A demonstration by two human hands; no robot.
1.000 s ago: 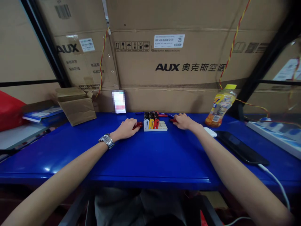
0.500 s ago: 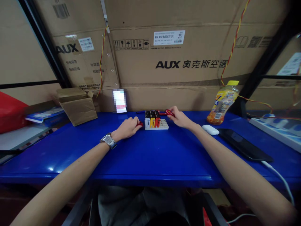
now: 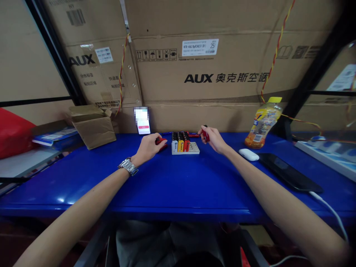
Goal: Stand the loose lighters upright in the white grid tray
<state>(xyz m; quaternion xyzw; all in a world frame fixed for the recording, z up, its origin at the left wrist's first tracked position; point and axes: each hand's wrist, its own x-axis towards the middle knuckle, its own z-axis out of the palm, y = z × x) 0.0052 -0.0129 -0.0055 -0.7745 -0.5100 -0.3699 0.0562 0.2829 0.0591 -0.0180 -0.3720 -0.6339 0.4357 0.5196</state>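
Up at twelve o'clock on the blue table (image 3: 178, 185), the right hand (image 3: 213, 138) pinches a red lighter (image 3: 205, 132) between thumb and fingertips, lifted just above the white tray (image 3: 191, 149), seemingly so it can be turned upright like those standing there. At ten o'clock from the tray, the left hand (image 3: 148, 146) curls over another red lighter (image 3: 160, 142), pinning it low against the table. Black, yellow and orange lighters (image 3: 180, 142) stand packed in the tray's back rows; its front cells are bare. More lighters lie behind it.
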